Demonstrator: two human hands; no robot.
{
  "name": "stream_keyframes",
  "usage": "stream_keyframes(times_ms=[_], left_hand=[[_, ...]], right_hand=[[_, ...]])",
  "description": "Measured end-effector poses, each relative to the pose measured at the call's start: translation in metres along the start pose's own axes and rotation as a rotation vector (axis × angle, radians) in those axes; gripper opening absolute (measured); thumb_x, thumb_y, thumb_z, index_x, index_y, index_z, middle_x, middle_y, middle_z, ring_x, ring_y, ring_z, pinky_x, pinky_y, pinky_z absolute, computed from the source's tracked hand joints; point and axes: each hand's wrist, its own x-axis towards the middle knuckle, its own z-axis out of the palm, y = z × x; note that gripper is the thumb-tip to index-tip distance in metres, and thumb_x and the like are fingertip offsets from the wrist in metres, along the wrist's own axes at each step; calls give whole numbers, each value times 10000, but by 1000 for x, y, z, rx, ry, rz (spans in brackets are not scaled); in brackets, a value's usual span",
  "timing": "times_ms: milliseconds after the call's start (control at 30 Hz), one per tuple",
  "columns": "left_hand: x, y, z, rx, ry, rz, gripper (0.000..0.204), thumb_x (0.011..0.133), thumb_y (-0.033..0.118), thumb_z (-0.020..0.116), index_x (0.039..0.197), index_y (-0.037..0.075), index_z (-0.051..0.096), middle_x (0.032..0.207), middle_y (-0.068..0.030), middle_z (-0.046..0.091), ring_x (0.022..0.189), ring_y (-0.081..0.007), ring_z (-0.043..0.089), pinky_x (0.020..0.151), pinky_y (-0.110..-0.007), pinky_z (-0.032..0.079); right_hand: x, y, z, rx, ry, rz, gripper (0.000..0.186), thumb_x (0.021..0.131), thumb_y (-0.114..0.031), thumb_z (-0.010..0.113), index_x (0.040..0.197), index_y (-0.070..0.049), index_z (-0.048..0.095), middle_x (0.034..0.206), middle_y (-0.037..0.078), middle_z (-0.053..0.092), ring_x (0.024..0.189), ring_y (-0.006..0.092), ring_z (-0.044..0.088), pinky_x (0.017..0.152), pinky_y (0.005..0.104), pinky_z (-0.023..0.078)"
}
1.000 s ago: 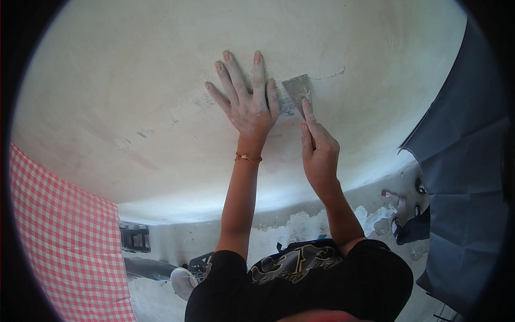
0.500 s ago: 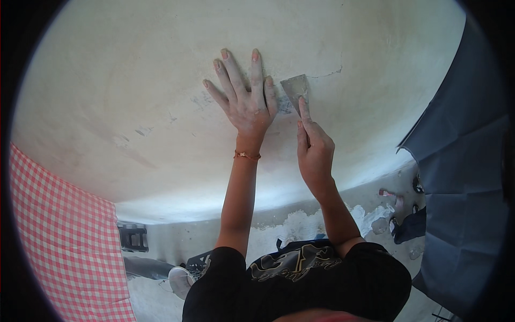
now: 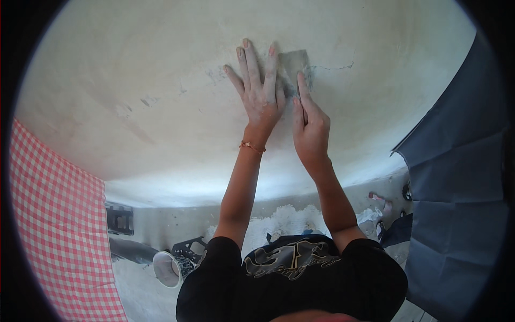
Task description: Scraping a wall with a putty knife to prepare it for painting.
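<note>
Left fingers: from my distant seat I see the left hand (image 3: 262, 103) released, its dust-whitened fingers spread flat on the pale curved-looking plaster wall (image 3: 161, 48), just above centre.
Right fingers: the right hand (image 3: 313, 129), right of centre, grasps a scraper, forefinger stretched toward the blade; the handle is mostly hidden from me.
Scraper: I find the grey flat-bladed metal scraper (image 3: 294, 61) at upper centre, wide edge upward, beside the left thumb; I cannot tell whether its whole edge touches the wall.
Crack: a thin dark jagged crack (image 3: 333, 68) runs rightward from near the blade.
Left wrist: I make out a thin reddish-brown bracelet (image 3: 251, 145).
Shirt: a black short-sleeved shirt with a pale-outlined print (image 3: 311, 295) fills the lower centre.
Cloths: a red-and-white checked cloth (image 3: 64, 231) hangs at lower left, a dark blue-grey creased sheet (image 3: 456, 214) at right.
Floor: I see a round whitish bucket (image 3: 168, 271) at lower left and another person's dark-clothed leg (image 3: 398, 231) at lower right.
</note>
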Motion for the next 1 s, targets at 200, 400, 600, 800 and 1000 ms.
stream_keyframes(times_ms=[200,400,600,800,1000], left_hand=[[-71,33,-52,-446,-26,-317,432,1103,228,496,1420,-48,598,1477,-311,551,1446,-446,471,1149,-499,410],[-48,36,-92,-1011,-321,-950,564,1167,367,388,1128,-83,726,1079,-172,772,1030,-218,680,942,-328,517],[-45,1,-88,-1116,-436,-1047,569,1155,464,406,840,32,599,608,-39,559,419,-88,466,563,-272,557],[-40,8,-84,-1187,-472,-1212,536,1143,487,432,802,84,524,579,34,432,432,-45,379,392,-236,345],[-80,15,-54,-1272,-453,-1224,496,1141,487,444,816,114,482,597,69,366,453,-26,282,402,-230,219]], right_hand=[[-12,-10,12,275,-172,38,502,1091,-78,518,1592,-69,481,1049,169,766,822,166,702,770,293,543],[-22,1,19,481,-358,10,493,1107,-147,486,1589,-43,476,844,104,700,724,143,652,685,294,521],[50,22,-14,-317,-275,-752,453,973,-132,616,1420,-97,672,1009,86,709,733,230,669,669,357,564],[177,25,-30,-859,-39,-1187,708,949,-381,709,1588,-172,488,1698,217,332,1577,418,293,1281,631,214],[182,57,9,-36,-64,-1124,583,980,-207,595,1559,-185,533,1677,189,395,1563,371,350,1290,573,253]])
